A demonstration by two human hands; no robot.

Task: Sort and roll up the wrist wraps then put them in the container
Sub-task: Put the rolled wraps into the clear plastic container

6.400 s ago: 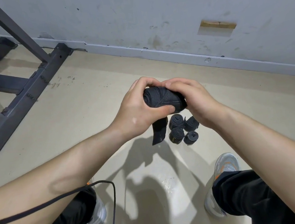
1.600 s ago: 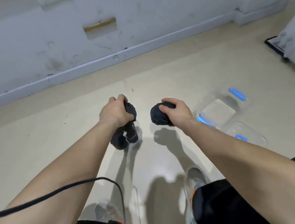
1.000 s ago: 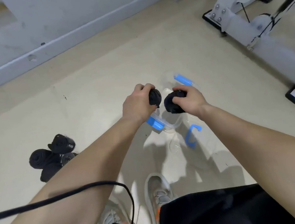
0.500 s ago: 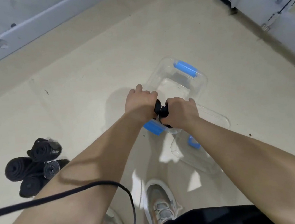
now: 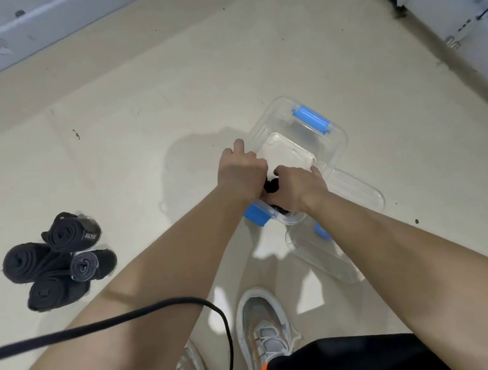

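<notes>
left hand (image 5: 241,176): knuckles up, fingers curled down tight, over the container's near end, pressed against the right hand.
right hand (image 5: 298,187): fingers curled under with the thumb side toward the left hand, over the container's near rim.
held wraps (image 5: 270,186): black fabric clamped between the two fists. Only a sliver shows in the gap, and a bit more shows under the right hand at the rim. Cannot tell how many rolls there are or which fist has which.
container (image 5: 338,139): clear plastic box, open, on the floor ahead of the feet. The held wraps are at its near end, low inside or at rim level, cannot tell which.
far latch (image 5: 309,116): blue, on the container's far end.
near latch (image 5: 255,215): blue, on the near end, just below the left wrist.
lid (image 5: 322,255): clear, flat on the floor, touching the container's near right side and partly under the right forearm.
wrap pile (image 5: 58,260): four black rolled wraps bunched together on the floor, well apart from the container, out left. One has a lettered tag and one has a grey edge.
cable (image 5: 130,318): black, draped across the left forearm.
shoes (image 5: 262,321): grey with orange, below the hands.
machine frame (image 5: 445,6): grey metal, top right.
floor (image 5: 136,121): beige and scuffed.
</notes>
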